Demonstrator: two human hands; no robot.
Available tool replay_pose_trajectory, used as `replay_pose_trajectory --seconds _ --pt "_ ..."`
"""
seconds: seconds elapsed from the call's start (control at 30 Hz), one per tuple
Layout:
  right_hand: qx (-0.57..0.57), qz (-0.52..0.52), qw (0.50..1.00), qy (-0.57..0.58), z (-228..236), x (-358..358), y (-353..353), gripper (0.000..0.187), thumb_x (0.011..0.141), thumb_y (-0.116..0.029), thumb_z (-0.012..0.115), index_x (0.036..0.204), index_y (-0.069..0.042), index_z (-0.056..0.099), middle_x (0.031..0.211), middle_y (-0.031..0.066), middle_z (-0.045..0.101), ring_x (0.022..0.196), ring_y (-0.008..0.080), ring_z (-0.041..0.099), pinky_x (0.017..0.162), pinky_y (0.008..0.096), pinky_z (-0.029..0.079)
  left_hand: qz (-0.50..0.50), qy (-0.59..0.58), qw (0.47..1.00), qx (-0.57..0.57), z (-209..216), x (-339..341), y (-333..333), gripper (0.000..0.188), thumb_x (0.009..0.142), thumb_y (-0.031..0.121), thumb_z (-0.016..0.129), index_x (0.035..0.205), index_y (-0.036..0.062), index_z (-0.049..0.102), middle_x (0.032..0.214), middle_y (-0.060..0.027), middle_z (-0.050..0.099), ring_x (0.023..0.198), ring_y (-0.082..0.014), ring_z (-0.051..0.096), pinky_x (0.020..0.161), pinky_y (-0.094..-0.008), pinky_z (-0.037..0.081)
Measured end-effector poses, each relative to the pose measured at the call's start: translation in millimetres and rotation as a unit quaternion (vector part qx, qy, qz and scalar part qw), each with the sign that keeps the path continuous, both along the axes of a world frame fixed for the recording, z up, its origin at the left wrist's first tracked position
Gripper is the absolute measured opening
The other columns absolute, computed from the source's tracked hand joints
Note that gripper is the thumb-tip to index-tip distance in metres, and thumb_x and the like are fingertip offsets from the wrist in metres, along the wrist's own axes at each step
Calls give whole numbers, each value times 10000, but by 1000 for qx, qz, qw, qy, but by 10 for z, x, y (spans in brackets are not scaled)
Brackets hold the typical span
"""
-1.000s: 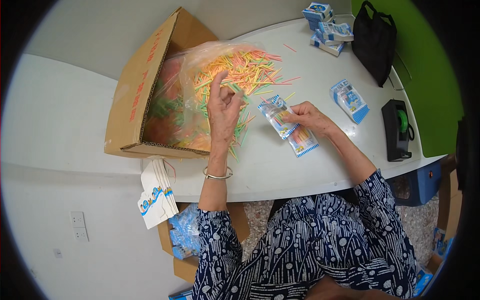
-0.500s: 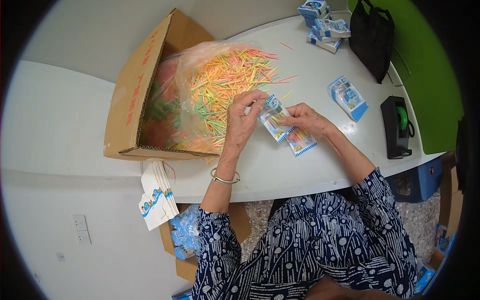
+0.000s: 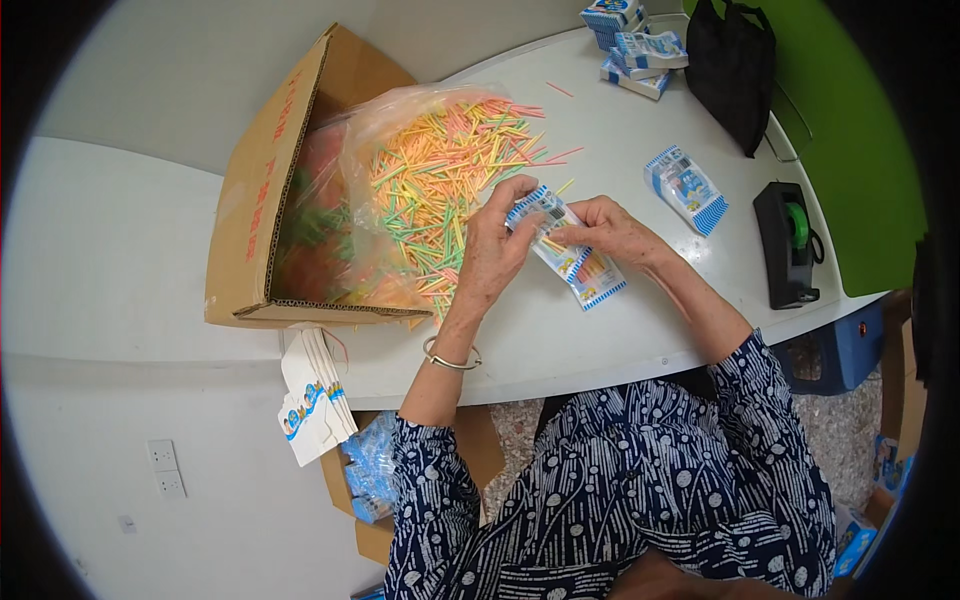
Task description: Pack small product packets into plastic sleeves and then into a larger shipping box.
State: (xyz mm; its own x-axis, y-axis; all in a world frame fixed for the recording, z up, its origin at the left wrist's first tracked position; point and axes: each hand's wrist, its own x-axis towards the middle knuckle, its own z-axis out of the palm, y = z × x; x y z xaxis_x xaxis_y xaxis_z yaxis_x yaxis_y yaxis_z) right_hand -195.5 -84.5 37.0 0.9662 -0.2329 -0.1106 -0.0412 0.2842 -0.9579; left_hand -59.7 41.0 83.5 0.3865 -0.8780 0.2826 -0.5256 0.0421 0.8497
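Note:
My left hand (image 3: pixel 495 245) is closed on the upper end of a small clear packet (image 3: pixel 541 208) with blue-striped ends, its thumb lying across the front. Pinching the same packet from the other side is my right hand (image 3: pixel 615 235). A second, similar packet (image 3: pixel 602 284) with pale coloured sticks inside shows just below the first, under my right hand. How the two packets overlap is partly hidden by my fingers. Beyond my left hand lies a heap of thin pastel sticks (image 3: pixel 460 150), spilling from a clear plastic bag (image 3: pixel 365 140).
An open cardboard carton (image 3: pixel 262 190) lies on its side at left on the white table (image 3: pixel 500 355). Folded white cards (image 3: pixel 312 395) jut over the front edge. At right are another packet (image 3: pixel 686 190), a tape dispenser (image 3: pixel 785 245), a black bag (image 3: pixel 732 75) and stacked packs (image 3: pixel 645 50).
My left hand has shifted slightly right and its thumb now lies over the packet's front. My right hand stays nearly in place. The whole view has moved a little.

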Motion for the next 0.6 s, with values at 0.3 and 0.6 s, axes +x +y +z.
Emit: replay_pose_trajectory --seconds 0.3,0.6 --pt "-498 -295 809 102 0 -567 -528 387 806 -281 677 1034 26 617 1009 118 620 916 233 569 774 339 448 -74 14 984 164 -264 -75 225 334 839 95 639 1146 10 539 1058 -101 605 982 -183 586 817 -276 485" --pt "-629 -411 640 162 -575 -902 -1005 254 793 -197 658 946 1 617 981 132 565 966 321 514 792 420 420 -38 -134 984 112 -225 -160 -11 368 813 206 667 1129 47 568 1139 -130 589 1060 -298 544 797 -375 468"
